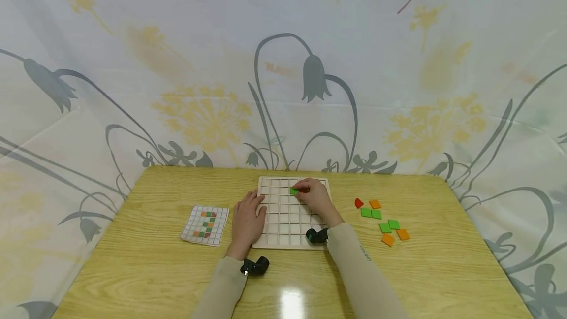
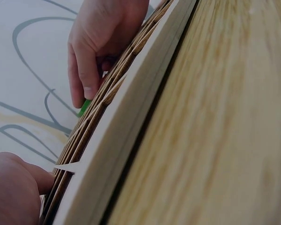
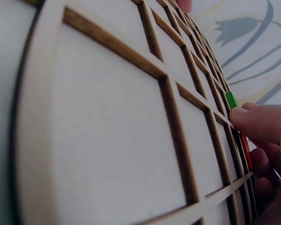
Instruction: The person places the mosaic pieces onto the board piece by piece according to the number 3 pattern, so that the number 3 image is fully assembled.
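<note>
A person's right hand (image 1: pixel 315 198) pinches a green tile (image 1: pixel 294 191) at a gridded board (image 1: pixel 284 228) near the surface's (image 1: pixel 146 270) far edge; the left hand (image 1: pixel 248 220), fingers relaxed, rests on the board's side. Loose tiles (image 1: pixel 376 214) lie toward the right edge, a patterned card (image 1: pixel 205 225) toward the left, before a flowered backdrop (image 1: pixel 283 9).

Five green tiles (image 1: pixel 385 228), three orange tiles (image 1: pixel 375 204), two red pieces (image 1: pixel 359 203)

Board (image 1: pixel 273 228) on counter (image 1: pixel 146 270); card (image 1: pixel 205 225) left, loose tiles (image 1: pixel 385 228) right, cloth (image 1: pixel 283 122) behind. Left hand (image 1: pixel 248 223) at board's left edge; right hand (image 1: pixel 316 198) over far rows, tile (image 1: pixel 294 191) there perhaps in cell.
</note>
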`<state>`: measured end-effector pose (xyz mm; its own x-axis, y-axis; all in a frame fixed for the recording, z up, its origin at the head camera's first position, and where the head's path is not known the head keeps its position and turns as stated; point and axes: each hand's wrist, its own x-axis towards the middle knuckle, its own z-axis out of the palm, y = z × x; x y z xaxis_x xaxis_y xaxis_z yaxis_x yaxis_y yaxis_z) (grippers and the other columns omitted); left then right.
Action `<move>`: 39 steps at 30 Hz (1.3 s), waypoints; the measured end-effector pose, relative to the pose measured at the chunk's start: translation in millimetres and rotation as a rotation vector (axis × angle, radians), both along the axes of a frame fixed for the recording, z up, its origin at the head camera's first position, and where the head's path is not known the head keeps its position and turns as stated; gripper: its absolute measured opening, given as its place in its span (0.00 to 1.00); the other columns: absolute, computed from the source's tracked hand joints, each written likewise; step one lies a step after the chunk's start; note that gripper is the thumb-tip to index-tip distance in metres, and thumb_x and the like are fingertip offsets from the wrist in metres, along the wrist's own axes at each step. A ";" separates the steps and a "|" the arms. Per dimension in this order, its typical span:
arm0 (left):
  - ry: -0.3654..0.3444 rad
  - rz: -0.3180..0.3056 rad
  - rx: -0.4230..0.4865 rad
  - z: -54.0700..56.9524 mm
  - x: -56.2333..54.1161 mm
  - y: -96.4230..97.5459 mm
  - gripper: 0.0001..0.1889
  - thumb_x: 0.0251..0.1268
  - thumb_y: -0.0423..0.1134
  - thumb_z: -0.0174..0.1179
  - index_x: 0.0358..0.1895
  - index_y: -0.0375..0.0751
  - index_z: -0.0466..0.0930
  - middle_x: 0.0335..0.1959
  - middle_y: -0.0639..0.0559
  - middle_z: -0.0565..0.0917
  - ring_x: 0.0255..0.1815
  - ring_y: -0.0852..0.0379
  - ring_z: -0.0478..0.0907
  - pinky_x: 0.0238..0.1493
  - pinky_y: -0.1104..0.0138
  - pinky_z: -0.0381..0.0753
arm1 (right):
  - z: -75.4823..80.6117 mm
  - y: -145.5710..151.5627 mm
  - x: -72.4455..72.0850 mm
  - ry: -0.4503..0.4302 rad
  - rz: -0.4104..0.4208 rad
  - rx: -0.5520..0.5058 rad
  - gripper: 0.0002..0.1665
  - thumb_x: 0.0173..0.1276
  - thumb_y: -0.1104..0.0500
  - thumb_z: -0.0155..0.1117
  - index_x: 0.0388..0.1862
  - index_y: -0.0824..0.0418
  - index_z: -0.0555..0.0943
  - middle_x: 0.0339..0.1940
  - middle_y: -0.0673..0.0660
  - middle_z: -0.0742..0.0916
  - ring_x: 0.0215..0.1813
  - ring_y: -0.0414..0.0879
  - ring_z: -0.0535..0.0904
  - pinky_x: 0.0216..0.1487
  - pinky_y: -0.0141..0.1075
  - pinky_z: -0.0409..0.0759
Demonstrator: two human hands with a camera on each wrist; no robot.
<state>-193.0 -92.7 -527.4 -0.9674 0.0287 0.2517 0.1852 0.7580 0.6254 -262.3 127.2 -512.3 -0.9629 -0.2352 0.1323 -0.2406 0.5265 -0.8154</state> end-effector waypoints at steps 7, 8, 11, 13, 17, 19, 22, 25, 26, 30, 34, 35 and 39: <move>0.000 -0.001 -0.005 0.1 0.3 -0.9 0.19 0.75 0.40 0.55 0.64 0.39 0.78 0.72 0.43 0.69 0.75 0.44 0.60 0.73 0.42 0.54 | -1.1 -0.5 -2.6 0.007 0.006 0.019 0.11 0.64 0.68 0.71 0.46 0.63 0.89 0.54 0.57 0.84 0.61 0.56 0.77 0.59 0.48 0.78; 0.000 -0.002 -0.005 0.2 0.3 -1.0 0.19 0.75 0.40 0.55 0.64 0.39 0.78 0.72 0.43 0.69 0.75 0.44 0.60 0.73 0.42 0.54 | -1.2 -0.4 -3.0 -0.001 0.007 0.016 0.11 0.64 0.67 0.70 0.46 0.62 0.89 0.55 0.57 0.84 0.61 0.56 0.77 0.59 0.48 0.78; 0.002 -0.004 -0.007 0.7 0.7 -1.3 0.19 0.75 0.40 0.55 0.64 0.39 0.78 0.72 0.43 0.69 0.75 0.44 0.60 0.73 0.42 0.54 | -1.6 -0.5 -3.6 -0.011 0.006 0.005 0.12 0.64 0.68 0.70 0.47 0.62 0.89 0.55 0.58 0.84 0.60 0.56 0.78 0.58 0.48 0.79; 0.000 -0.005 -0.007 0.7 0.6 -1.5 0.19 0.75 0.40 0.55 0.64 0.39 0.78 0.72 0.43 0.69 0.75 0.44 0.60 0.73 0.42 0.54 | -1.4 -0.8 -3.4 -0.018 0.001 -0.006 0.13 0.64 0.68 0.70 0.47 0.61 0.89 0.55 0.58 0.84 0.59 0.55 0.79 0.57 0.47 0.79; 0.005 -0.006 -0.007 0.8 0.5 -1.8 0.19 0.75 0.40 0.55 0.64 0.39 0.78 0.72 0.43 0.69 0.75 0.43 0.60 0.73 0.42 0.54 | -0.3 -1.5 -2.5 -0.021 -0.007 -0.019 0.15 0.63 0.69 0.71 0.49 0.61 0.88 0.56 0.60 0.84 0.56 0.56 0.80 0.55 0.48 0.80; 0.004 -0.006 -0.008 1.1 0.2 -2.0 0.19 0.75 0.40 0.55 0.64 0.39 0.78 0.72 0.43 0.69 0.75 0.44 0.60 0.73 0.42 0.54 | 0.5 -1.0 -2.1 -0.030 -0.010 -0.027 0.15 0.64 0.68 0.71 0.50 0.62 0.87 0.56 0.60 0.84 0.55 0.56 0.80 0.55 0.48 0.80; 0.002 -0.006 -0.010 1.6 -0.4 -2.1 0.19 0.76 0.40 0.55 0.65 0.39 0.78 0.73 0.43 0.69 0.75 0.44 0.60 0.73 0.42 0.53 | 1.8 1.0 -2.8 -0.042 -0.015 -0.051 0.16 0.64 0.67 0.70 0.51 0.63 0.86 0.53 0.60 0.85 0.53 0.55 0.80 0.54 0.48 0.80; 0.001 -0.007 -0.008 1.4 -1.0 -1.8 0.19 0.76 0.40 0.55 0.65 0.39 0.78 0.73 0.43 0.69 0.75 0.44 0.60 0.73 0.42 0.53 | 1.8 5.5 -4.6 -0.056 -0.016 -0.078 0.16 0.65 0.67 0.69 0.52 0.65 0.86 0.49 0.59 0.86 0.50 0.54 0.81 0.53 0.47 0.80; 0.002 -0.008 -0.009 1.1 -1.1 -1.6 0.19 0.76 0.40 0.55 0.65 0.39 0.78 0.73 0.43 0.69 0.75 0.44 0.60 0.73 0.42 0.53 | 1.5 7.4 -5.5 -0.057 -0.017 -0.083 0.16 0.65 0.68 0.69 0.52 0.65 0.86 0.48 0.59 0.86 0.49 0.54 0.82 0.52 0.46 0.81; -0.004 -0.007 -0.015 -0.4 -1.2 -0.8 0.19 0.76 0.40 0.55 0.65 0.39 0.78 0.72 0.43 0.69 0.75 0.44 0.60 0.73 0.42 0.54 | 5.1 15.5 -6.8 -0.059 -0.020 -0.065 0.15 0.66 0.68 0.67 0.52 0.65 0.85 0.46 0.59 0.86 0.48 0.54 0.81 0.48 0.45 0.81; -0.008 0.000 -0.016 -1.5 -1.4 -0.4 0.19 0.76 0.40 0.55 0.65 0.39 0.78 0.73 0.44 0.69 0.75 0.44 0.60 0.73 0.42 0.54 | 13.4 24.7 -4.7 -0.089 -0.034 -0.041 0.16 0.68 0.66 0.66 0.54 0.64 0.85 0.49 0.59 0.84 0.49 0.54 0.80 0.45 0.43 0.81; -0.007 0.002 -0.016 -1.7 -1.5 -0.4 0.19 0.75 0.41 0.55 0.64 0.39 0.78 0.73 0.44 0.69 0.75 0.44 0.60 0.73 0.42 0.54 | 14.5 27.8 -4.5 -0.095 -0.037 -0.036 0.16 0.69 0.65 0.66 0.55 0.64 0.85 0.49 0.59 0.84 0.50 0.54 0.80 0.44 0.43 0.81; -0.005 0.005 -0.020 -3.0 -1.3 -0.3 0.19 0.75 0.40 0.56 0.65 0.40 0.78 0.73 0.44 0.69 0.75 0.44 0.60 0.73 0.43 0.54 | 19.4 41.9 -2.2 -0.096 -0.036 -0.018 0.16 0.70 0.65 0.64 0.56 0.65 0.84 0.50 0.61 0.85 0.49 0.54 0.80 0.42 0.42 0.82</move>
<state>-194.3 -93.0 -530.4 -0.9688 0.0286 0.2461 0.1781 0.7710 0.6114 -264.5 169.1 -492.9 -0.9791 -0.1991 0.0426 -0.1421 0.5182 -0.8433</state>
